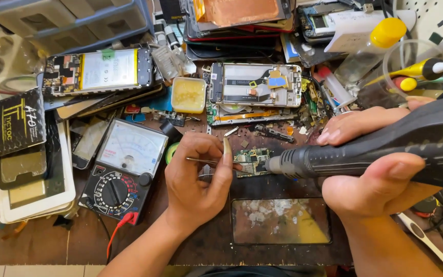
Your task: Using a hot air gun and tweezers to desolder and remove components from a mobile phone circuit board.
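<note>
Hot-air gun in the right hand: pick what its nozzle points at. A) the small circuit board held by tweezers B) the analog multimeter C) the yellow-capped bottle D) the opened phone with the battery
A: the right hand holds the hot-air gun with its nozzle right at the small circuit board, which the left hand steadies with tweezers.

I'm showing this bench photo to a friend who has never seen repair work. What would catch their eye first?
Most striking is the big dark-grey hot-air wand gripped by the right hand at right, its metal nozzle aimed at a small green circuit board in the middle. The left hand holds thin metal tweezers to that board. At left lies a black analogue multimeter with a white dial.
</note>
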